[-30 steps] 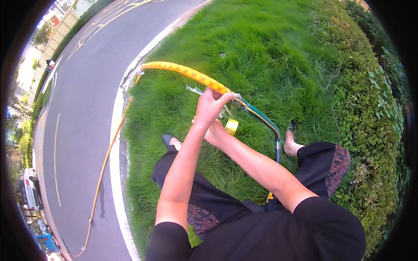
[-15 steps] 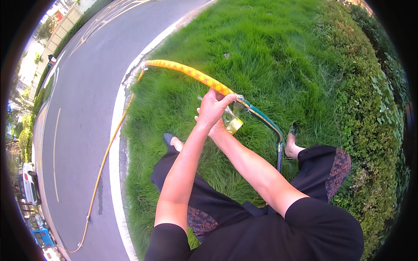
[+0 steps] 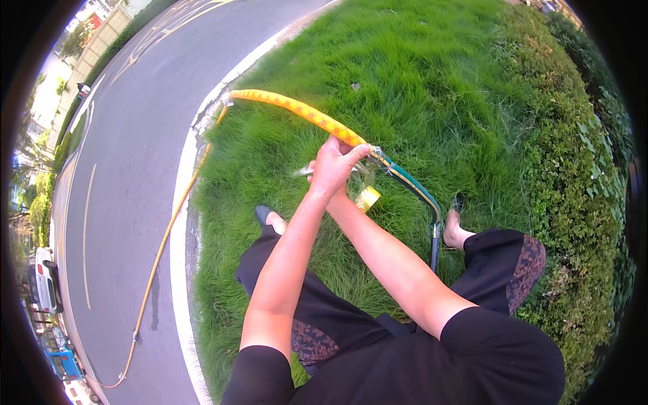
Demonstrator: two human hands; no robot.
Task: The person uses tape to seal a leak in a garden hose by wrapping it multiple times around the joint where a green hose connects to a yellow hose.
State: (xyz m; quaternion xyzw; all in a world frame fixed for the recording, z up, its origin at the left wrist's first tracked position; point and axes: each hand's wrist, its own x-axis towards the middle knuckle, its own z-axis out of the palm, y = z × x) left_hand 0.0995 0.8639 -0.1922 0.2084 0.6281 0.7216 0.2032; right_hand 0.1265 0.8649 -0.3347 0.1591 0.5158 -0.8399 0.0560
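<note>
I grip the yellow hose (image 3: 314,116) over the grass (image 3: 432,88) with my left hand (image 3: 335,164), near the yellow tape roll (image 3: 368,198). My right hand (image 3: 339,196) is mostly hidden; I can't tell its hold.

No words, numbers or labels can be read. Left of the white curb (image 3: 179,270), the road (image 3: 125,229) bears a painted stripe (image 3: 85,243); yellowish markings (image 3: 185,22) beside the curb's upper stretch are indecipherable.

Left fingers (image 3: 355,156) in a pinch, left wrist (image 3: 322,193) over mostly hidden right fingers (image 3: 310,171)
</note>
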